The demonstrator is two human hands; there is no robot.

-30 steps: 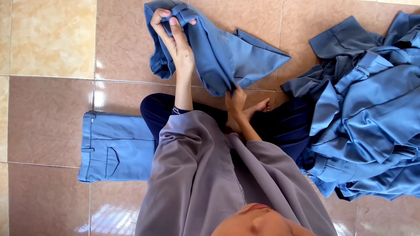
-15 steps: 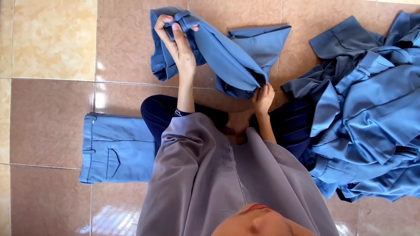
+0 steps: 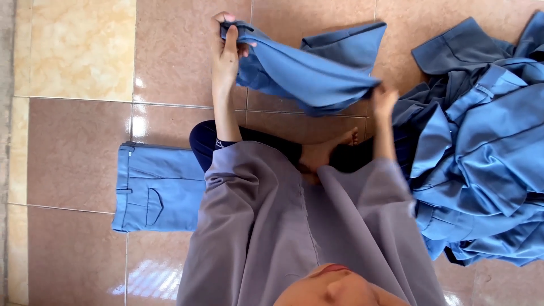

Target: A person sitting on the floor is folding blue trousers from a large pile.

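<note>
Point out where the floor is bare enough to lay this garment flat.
Bare tile lies far left, above the folded trousers and left of the left hand. Crowded on the right: the pile fills it beside the right hand holding the garment.

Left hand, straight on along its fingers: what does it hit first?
The left hand points up the frame, gripping the blue garment. Past its fingertips only bare tiled floor shows to the frame edge; the way looks free, though depth is unclear.
</note>
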